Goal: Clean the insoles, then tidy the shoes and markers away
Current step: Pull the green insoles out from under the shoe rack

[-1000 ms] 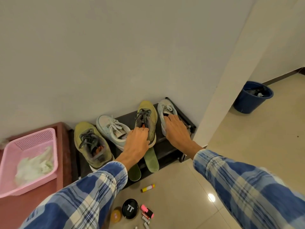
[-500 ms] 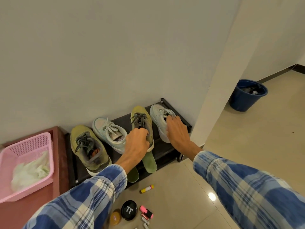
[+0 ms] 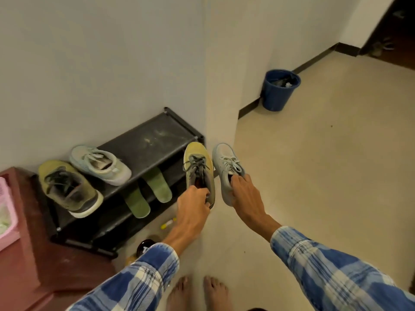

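My left hand (image 3: 193, 207) grips the heel of a yellow-green shoe (image 3: 198, 168), held in the air to the right of the black shoe rack (image 3: 146, 142). My right hand (image 3: 243, 194) grips the collar of a pale blue-grey shoe (image 3: 225, 163) beside it. The matching yellow-green shoe (image 3: 67, 187) and pale shoe (image 3: 100, 163) stand on the rack's top shelf at the left. Two green insoles (image 3: 157, 187) stick out from the shelf below. A yellow marker (image 3: 168, 223) lies on the floor by the rack, partly hidden by my left arm.
A dark red cabinet (image 3: 33, 265) stands left of the rack with a pink basket (image 3: 6, 212) on it. A blue bin (image 3: 279, 89) sits by the wall at the back. A black round tin (image 3: 144, 244) lies near my left sleeve. My bare feet (image 3: 197, 292) stand on beige floor tiles.
Both hands have lifted the right-hand yellow-green shoe and pale shoe off the rack's top shelf and carried them right, off the rack. The view has swung right.
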